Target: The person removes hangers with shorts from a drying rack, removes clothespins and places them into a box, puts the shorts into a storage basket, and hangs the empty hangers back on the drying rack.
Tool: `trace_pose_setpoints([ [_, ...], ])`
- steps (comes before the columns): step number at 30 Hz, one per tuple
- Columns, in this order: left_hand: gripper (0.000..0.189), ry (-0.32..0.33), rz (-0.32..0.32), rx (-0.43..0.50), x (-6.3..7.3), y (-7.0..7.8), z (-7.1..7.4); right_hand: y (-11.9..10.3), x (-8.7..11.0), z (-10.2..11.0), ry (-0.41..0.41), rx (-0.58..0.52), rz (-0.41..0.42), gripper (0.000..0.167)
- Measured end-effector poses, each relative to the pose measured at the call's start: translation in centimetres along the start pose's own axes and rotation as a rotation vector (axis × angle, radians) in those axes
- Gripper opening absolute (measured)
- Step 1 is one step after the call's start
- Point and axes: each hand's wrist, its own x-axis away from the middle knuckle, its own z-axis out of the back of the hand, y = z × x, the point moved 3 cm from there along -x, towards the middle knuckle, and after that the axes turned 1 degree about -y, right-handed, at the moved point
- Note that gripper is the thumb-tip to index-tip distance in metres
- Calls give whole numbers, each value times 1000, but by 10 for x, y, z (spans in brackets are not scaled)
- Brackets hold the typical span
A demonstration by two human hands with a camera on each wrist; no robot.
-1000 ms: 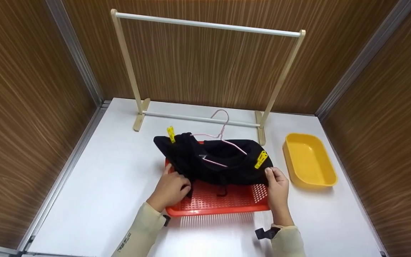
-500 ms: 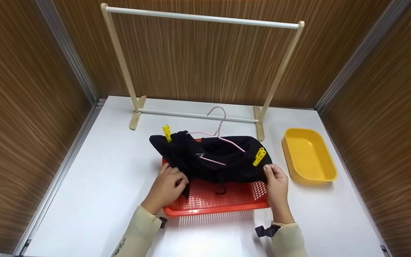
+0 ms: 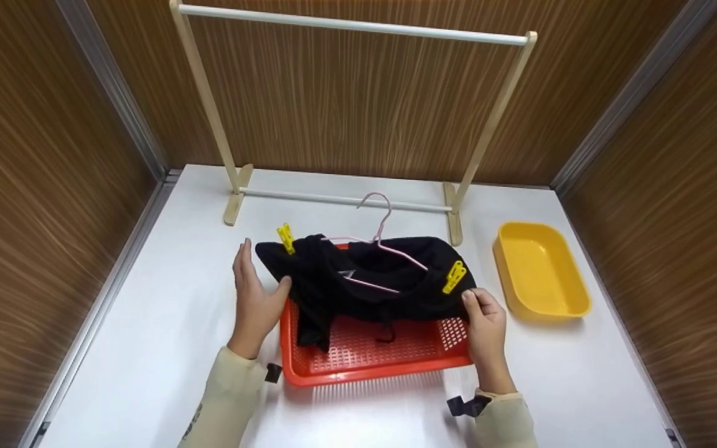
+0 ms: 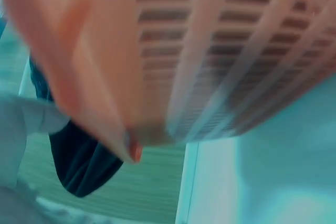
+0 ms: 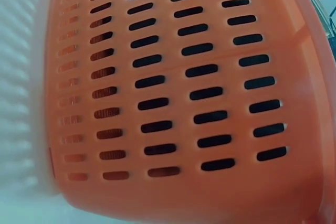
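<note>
Hands wider apart, apparent garment between.

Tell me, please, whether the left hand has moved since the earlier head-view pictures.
Yes: judged against the garment rack, the left hand has shifted leftward and forward, nearer the rack's left foot.

Matt black cloth garment, centre; glossy red plastic basket below; shiny yellow plastic tub, right; smooth worktop gleaming; pale wooden rack upright, upper right.
</note>
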Motion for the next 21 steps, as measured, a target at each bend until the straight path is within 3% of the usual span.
trace_pose_setpoints([
  [2,88,-50,8,-43,-4,-1,4,0,2,0,-5,-3,13,21],
  [5,70,-69,26,-106,-4,-1,9,1,5,2,-7,30,17,22],
  [9,52,-41,19,-159,12,2,8,2,9,4,-17,105,31,22],
  [15,56,-46,29,-215,44,1,-14,1,7,3,-32,182,80,18],
  [18,62,-48,44,-229,45,-1,-21,-1,1,1,-40,189,89,18],
  [21,64,-50,21,-267,35,0,-25,-4,-7,-1,-40,186,80,18],
])
